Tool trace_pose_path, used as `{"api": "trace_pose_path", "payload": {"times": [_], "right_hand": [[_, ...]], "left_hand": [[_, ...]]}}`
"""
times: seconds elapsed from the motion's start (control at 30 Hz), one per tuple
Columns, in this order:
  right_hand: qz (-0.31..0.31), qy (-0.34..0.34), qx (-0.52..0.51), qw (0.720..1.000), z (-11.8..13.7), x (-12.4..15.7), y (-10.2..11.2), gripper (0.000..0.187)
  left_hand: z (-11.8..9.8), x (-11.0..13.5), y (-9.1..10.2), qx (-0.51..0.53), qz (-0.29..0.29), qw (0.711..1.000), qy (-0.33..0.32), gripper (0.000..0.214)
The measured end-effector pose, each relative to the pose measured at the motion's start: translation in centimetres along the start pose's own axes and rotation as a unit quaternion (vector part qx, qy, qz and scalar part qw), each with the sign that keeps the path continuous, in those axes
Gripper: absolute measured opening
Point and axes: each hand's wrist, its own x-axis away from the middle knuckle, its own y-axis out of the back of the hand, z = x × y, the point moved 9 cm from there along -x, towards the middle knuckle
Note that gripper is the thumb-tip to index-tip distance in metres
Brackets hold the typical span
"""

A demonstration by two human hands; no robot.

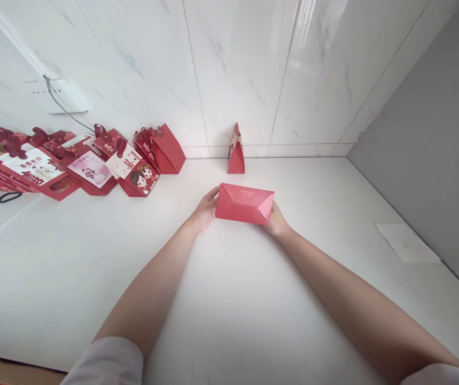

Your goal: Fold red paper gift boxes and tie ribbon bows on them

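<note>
Between my two hands is a red paper gift box (pixel 243 203), turned so that its folded base with small printed text faces me. My left hand (pixel 207 209) grips its left end, fingers going behind it. At the right end my right hand (pixel 276 220) holds it too, with most of the fingers hidden behind the box. Behind it, against the tiled wall, a narrow triangular red gift box (pixel 236 152) stands upright by itself.
Several red gift boxes with ribbons and printed cards (pixel 133 168) crowd the back left of the white counter (pixel 229 299). A cable (pixel 63 107) runs from a wall socket (pixel 67 96) down behind them. A pale flat sheet (pixel 407 243) lies at the right, beside a grey surface (pixel 433 139).
</note>
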Motion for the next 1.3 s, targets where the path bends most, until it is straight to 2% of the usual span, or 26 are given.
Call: {"api": "trace_pose_path", "payload": {"times": [0.37,0.63,0.9,1.0,1.07,1.1,1.2,1.27,1.3], "right_hand": [[-0.005,0.009,0.017,1.0,-0.3,-0.1,0.2,0.028],[0.006,0.02,-0.015,1.0,-0.4,-0.1,-0.1,0.04],[0.004,0.018,-0.038,0.999,-1.0,-0.3,-0.1,0.043],[-0.054,0.02,-0.074,0.996,-1.0,-0.3,0.7,0.063],[-0.142,0.043,-0.064,0.987,-0.4,0.1,2.2,0.077],[-0.188,0.06,-0.049,0.979,0.0,0.4,3.0,0.079],[-0.274,0.124,0.006,0.954,1.8,1.6,4.5,0.072],[-0.274,0.167,0.058,0.945,3.2,2.1,4.3,0.061],[-0.25,0.185,0.088,0.946,3.9,2.1,3.6,0.055]], "left_hand": [[-0.2,0.0,-0.1,-0.004,-0.005,1.0,0.002,0.059],[-0.1,0.0,-0.1,-0.006,-0.021,0.999,0.026,0.063],[0.0,0.0,0.0,0.002,-0.024,0.999,0.024,0.064],[0.0,-0.2,0.3,0.015,-0.043,0.999,0.002,0.077],[-0.1,-0.3,0.4,0.008,-0.057,0.998,-0.018,0.08],[-0.1,-0.3,0.3,-0.003,-0.061,0.998,-0.03,0.074],[-0.6,-0.3,-0.3,-0.088,-0.061,0.99,-0.087,0.054],[-1.0,-0.2,-0.7,-0.195,-0.07,0.969,-0.132,0.054],[-1.2,-0.1,-0.8,-0.245,-0.08,0.955,-0.147,0.057]]}}
